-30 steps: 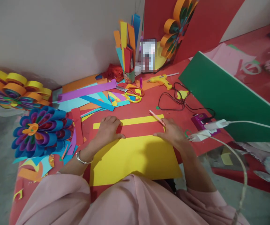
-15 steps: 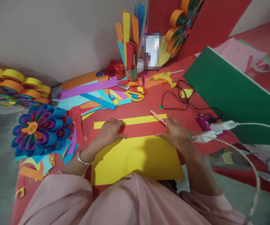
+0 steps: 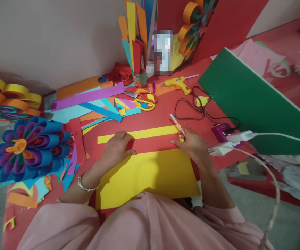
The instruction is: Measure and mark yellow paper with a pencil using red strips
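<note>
A yellow paper sheet (image 3: 142,177) lies in front of me on the red-covered table. Across its far part runs a red band (image 3: 152,143), which looks like a strip of card. Beyond the band shows a narrow yellow edge (image 3: 155,132). My left hand (image 3: 118,147) rests on the band's left part, thumb apart from the fingers. At the right end, my right hand (image 3: 190,144) holds a slim pink pencil (image 3: 177,125), tip pointing up and away, with its thumb on the band near the sheet's edge.
Scissors (image 3: 144,100) and coloured paper strips (image 3: 87,95) lie beyond my hands. A yellow glue gun (image 3: 177,84) with a looping black cord is at the back. On the left sits a blue-purple paper flower (image 3: 32,147). A green board (image 3: 254,104) and a purple power socket (image 3: 221,132) are right.
The pencil in my right hand has tilted more upright, and that hand's fingers have curled further around it. My left hand keeps its place on the band. The whole view has shifted slightly.
</note>
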Demonstrator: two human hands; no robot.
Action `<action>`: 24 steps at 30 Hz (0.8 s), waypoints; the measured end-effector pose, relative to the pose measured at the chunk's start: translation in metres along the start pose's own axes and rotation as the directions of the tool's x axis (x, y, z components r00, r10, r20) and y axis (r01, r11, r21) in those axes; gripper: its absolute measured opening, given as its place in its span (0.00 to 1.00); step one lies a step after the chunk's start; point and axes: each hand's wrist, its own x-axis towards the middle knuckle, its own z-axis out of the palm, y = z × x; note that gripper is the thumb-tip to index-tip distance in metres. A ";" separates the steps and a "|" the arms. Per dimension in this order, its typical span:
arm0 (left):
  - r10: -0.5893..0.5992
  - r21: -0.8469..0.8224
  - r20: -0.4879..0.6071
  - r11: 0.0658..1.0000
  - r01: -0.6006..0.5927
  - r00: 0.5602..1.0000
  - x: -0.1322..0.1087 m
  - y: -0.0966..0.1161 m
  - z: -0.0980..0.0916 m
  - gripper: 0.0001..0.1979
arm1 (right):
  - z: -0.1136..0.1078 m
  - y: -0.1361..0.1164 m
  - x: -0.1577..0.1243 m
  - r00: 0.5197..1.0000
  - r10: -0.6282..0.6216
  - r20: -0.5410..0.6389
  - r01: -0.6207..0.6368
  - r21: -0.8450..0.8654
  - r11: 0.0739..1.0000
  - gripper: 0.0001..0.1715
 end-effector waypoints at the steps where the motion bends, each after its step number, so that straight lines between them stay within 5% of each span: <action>1: 0.008 0.004 -0.009 1.000 -0.008 1.000 0.000 -0.001 0.001 0.24 | -0.001 -0.001 0.000 1.000 0.009 -0.017 -0.008 0.028 1.000 0.23; 10: 0.054 -0.054 -0.107 0.997 -0.060 0.993 -0.001 -0.003 0.007 0.30 | -0.003 -0.009 -0.013 0.995 0.007 -0.102 0.037 0.424 0.905 0.23; 16: 0.017 -0.145 -0.168 0.989 -0.042 0.986 -0.005 -0.021 -0.010 0.07 | -0.012 -0.020 -0.015 0.988 -0.020 -0.152 0.085 0.435 0.896 0.17; 20: 0.101 -0.026 -0.251 0.993 -0.111 0.963 -0.003 -0.034 -0.027 0.08 | -0.006 -0.023 -0.010 0.991 -0.130 -0.042 0.136 0.406 0.904 0.24; 24: 0.134 0.215 -0.378 0.975 -0.054 0.916 0.003 -0.043 -0.052 0.09 | -0.001 -0.026 -0.003 0.985 -0.089 -0.149 0.149 0.467 0.872 0.27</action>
